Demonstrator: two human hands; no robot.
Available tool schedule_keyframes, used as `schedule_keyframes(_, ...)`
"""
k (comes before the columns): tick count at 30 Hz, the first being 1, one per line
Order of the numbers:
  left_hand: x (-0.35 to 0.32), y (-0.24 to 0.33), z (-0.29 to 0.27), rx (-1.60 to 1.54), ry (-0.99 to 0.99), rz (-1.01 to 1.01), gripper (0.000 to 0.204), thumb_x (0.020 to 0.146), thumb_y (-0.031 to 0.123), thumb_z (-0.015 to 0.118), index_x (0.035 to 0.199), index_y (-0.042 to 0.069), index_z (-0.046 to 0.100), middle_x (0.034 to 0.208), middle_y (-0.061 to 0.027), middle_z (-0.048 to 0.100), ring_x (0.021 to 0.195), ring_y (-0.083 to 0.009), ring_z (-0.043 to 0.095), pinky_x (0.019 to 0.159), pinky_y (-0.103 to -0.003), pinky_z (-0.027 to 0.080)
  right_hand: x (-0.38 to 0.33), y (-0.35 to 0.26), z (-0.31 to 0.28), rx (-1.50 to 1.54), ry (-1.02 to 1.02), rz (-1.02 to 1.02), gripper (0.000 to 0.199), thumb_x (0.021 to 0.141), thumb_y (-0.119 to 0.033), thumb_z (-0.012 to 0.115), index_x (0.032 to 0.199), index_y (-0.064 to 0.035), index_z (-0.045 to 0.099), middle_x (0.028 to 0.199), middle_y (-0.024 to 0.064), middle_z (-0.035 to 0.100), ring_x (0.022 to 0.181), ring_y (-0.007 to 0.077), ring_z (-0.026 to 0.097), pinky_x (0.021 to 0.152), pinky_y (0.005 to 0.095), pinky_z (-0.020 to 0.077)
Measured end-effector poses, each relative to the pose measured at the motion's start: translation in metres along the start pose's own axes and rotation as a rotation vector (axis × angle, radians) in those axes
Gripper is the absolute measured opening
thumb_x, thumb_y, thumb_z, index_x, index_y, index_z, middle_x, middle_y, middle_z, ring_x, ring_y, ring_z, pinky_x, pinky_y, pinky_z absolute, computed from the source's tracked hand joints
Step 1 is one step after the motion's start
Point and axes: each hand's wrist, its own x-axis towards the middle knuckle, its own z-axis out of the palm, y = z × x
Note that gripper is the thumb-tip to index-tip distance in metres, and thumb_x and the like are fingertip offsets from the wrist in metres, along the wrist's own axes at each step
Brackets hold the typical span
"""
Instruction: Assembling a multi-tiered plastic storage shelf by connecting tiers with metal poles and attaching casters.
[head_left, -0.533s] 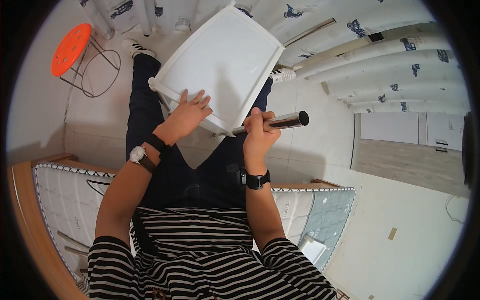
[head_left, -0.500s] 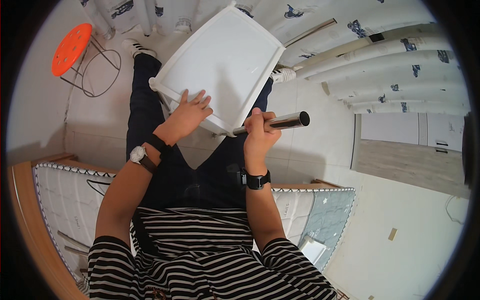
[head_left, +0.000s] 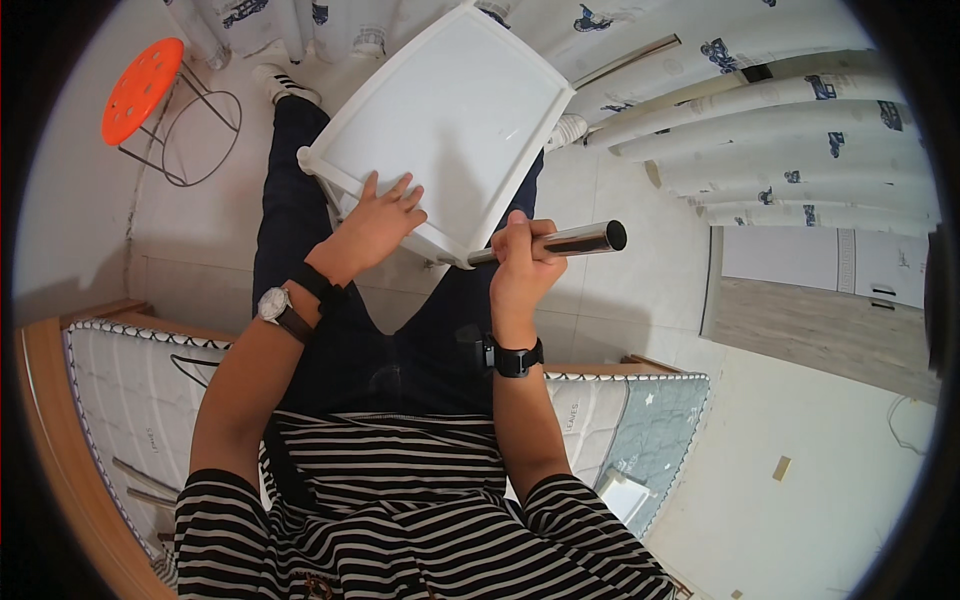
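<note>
A white rectangular plastic shelf tray (head_left: 455, 105) with a raised rim is propped between my legs, one corner toward me. My left hand (head_left: 376, 232) lies with spread fingers on its near left edge. In my right hand (head_left: 523, 262) is a shiny metal tube (head_left: 585, 239), gripped with the thumb on top. The tube's dark round end points right. Its thinner left end meets the tray's near corner; whether it sits in a hole there cannot be seen.
An orange round stool (head_left: 143, 91) with metal legs stands at the far left. Patterned white curtains (head_left: 760, 130) hang at the back and right. Behind me is a bed (head_left: 150, 385) with metal tubes (head_left: 145, 482) on it and a small white panel (head_left: 625, 497).
The tray and my legs have shifted very slightly in the picture. My left hand stays on the tray's edge and my right hand still grips the tube.
</note>
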Motion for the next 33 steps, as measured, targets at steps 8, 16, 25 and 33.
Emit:
schedule_keyframes(8, 0.000, 0.002, -0.003, -0.040, 0.015, 0.014, 0.020, 0.082, 0.011, 0.057, 0.103, 0.010, 0.056, 0.134, -0.0103, 0.045, 0.133, -0.0269, 0.031, 0.105, -0.058, 0.023, 0.004, -0.004, 0.000, 0.011, -0.007, 0.017, 0.023, 0.084, -0.005, 0.062, 0.065, -0.0028, 0.049, 0.052, -0.0004, 0.046, 0.046, 0.0052, 0.040, 0.043, 0.0216, 0.0301)
schedule_keyframes(16, 0.000, 0.004, 0.001, -0.063, 0.032, 0.017, 0.023, 0.081, 0.010, 0.058, 0.104, 0.010, 0.056, 0.134, -0.0106, 0.044, 0.133, -0.0268, 0.029, 0.105, -0.058, 0.022, 0.005, -0.002, -0.003, -0.034, -0.013, -0.008, 0.024, 0.084, -0.006, 0.062, 0.064, -0.0036, 0.049, 0.052, -0.0014, 0.046, 0.046, 0.0045, 0.039, 0.043, 0.0212, 0.0302)
schedule_keyframes(25, 0.002, 0.010, 0.007, -0.094, 0.027, -0.011, 0.023, 0.082, 0.012, 0.058, 0.104, 0.011, 0.056, 0.134, -0.0103, 0.045, 0.133, -0.0261, 0.030, 0.105, -0.059, 0.022, 0.008, -0.001, -0.010, -0.091, -0.036, -0.013, 0.025, 0.083, -0.006, 0.063, 0.062, -0.0038, 0.049, 0.051, -0.0009, 0.047, 0.045, 0.0049, 0.039, 0.043, 0.0215, 0.0305)
schedule_keyframes(33, 0.007, 0.017, 0.015, -0.035, 0.036, 0.005, 0.022, 0.083, 0.015, 0.057, 0.104, 0.011, 0.056, 0.134, -0.0101, 0.045, 0.133, -0.0258, 0.029, 0.105, -0.059, 0.021, 0.013, -0.004, -0.020, -0.086, -0.035, 0.002, 0.024, 0.083, -0.006, 0.062, 0.063, -0.0036, 0.049, 0.051, -0.0004, 0.047, 0.045, 0.0052, 0.041, 0.043, 0.0212, 0.0322)
